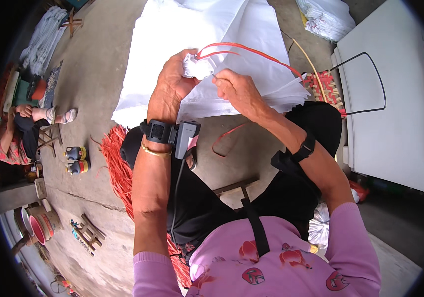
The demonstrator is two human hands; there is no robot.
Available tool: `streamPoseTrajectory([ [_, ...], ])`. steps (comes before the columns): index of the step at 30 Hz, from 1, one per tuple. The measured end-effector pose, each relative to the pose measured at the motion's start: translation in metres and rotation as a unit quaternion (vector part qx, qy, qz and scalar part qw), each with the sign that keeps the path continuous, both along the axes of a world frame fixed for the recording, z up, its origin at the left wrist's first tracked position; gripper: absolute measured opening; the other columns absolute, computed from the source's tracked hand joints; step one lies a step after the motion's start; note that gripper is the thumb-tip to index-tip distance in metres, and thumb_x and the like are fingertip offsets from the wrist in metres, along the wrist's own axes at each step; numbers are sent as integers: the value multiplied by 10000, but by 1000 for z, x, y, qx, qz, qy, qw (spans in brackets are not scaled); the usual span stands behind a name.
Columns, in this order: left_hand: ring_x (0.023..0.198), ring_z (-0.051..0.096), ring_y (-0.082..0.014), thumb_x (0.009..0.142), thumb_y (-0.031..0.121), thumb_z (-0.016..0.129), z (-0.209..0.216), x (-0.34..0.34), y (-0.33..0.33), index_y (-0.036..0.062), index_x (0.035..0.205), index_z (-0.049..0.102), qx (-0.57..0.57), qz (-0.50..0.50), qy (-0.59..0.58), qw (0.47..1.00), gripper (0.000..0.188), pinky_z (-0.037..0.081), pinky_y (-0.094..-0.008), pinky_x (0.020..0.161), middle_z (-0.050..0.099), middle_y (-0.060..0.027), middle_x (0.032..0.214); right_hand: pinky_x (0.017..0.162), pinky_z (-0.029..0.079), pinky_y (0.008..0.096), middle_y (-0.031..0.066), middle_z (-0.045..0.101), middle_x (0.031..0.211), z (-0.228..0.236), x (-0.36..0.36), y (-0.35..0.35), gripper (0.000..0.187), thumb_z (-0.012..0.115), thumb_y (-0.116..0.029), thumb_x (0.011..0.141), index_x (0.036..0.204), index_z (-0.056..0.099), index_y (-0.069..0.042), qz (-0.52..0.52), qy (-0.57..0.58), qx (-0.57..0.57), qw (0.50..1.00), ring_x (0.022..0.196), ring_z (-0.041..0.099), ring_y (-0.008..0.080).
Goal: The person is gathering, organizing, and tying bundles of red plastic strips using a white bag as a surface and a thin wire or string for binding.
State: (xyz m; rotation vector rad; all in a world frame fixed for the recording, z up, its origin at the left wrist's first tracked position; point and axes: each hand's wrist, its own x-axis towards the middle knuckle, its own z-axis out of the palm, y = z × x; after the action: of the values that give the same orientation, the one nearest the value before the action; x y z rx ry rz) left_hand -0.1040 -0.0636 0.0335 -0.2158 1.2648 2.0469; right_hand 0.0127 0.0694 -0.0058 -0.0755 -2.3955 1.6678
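Note:
My left hand (173,75) is closed around a gathered bunch of white cloth (197,67). Out of its top runs a red strip (251,49), arching rightward in two strands. Just right of the bunch, my right hand (235,89) is closed in a pinch. A thin dark tip pokes from those fingers toward the cloth; the rest is hidden, and I cannot tell what it is. Beneath both hands spreads a stack of large white sheets (172,29), with layered edges at the right.
Red strips (115,163) lie heaped left of my legs. A woven red-and-tan basket (327,89) with a black handle stands right, against a white cabinet (395,99). At far left sits another person (16,133), near two dark bottles (77,159). A small wooden stool (88,232) lies lower left.

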Motion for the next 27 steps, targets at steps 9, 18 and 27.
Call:
streamPoseTrajectory([
  [9, 624, 527, -163, 891, 74, 485, -14, -12, 24, 17, 866, 599, 19, 184, 38, 982, 130, 421, -263, 547, 580, -47, 765, 474, 301, 227, -41, 417, 605, 12, 45, -48, 210, 516, -177, 901, 822, 598, 0, -93, -56, -215, 971, 537, 355, 58],
  [18, 666, 598, -164, 947, 151, 419, -21, 20, 18, 6, 997, 573, -97, 13, 62, 993, 218, 499, -250, 493, 615, -80, 834, 577, 382, 233, 9, 586, 829, 26, 13, -17, 215, 526, -158, 900, 837, 615, 27, -82, 132, -161, 975, 624, 427, 77],
  [27, 678, 618, -226, 918, 96, 414, -41, 21, 31, -45, 958, 567, -110, 17, 108, 988, 212, 547, -303, 529, 609, -132, 866, 431, 219, 194, -30, 413, 605, 19, 20, -30, 280, 488, -258, 940, 812, 580, -26, -92, 44, -354, 930, 491, 293, 29],
])
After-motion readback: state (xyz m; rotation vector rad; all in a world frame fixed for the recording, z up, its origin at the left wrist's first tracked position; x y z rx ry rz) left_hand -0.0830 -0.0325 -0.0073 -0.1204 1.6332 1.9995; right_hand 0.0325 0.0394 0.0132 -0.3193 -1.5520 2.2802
